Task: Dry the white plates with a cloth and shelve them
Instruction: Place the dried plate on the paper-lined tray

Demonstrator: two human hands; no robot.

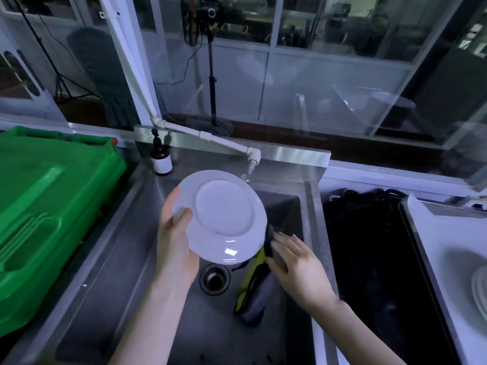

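Above the sink (pixel 131 272), the left hand (pixel 175 241) gripped the tilted white plate (pixel 221 217) by its rim. The right hand (pixel 297 262) held the dark cloth (pixel 253 293) against the plate's edge. It seemed best to rotate the plate steadily through the cloth, keeping the rim grip firm
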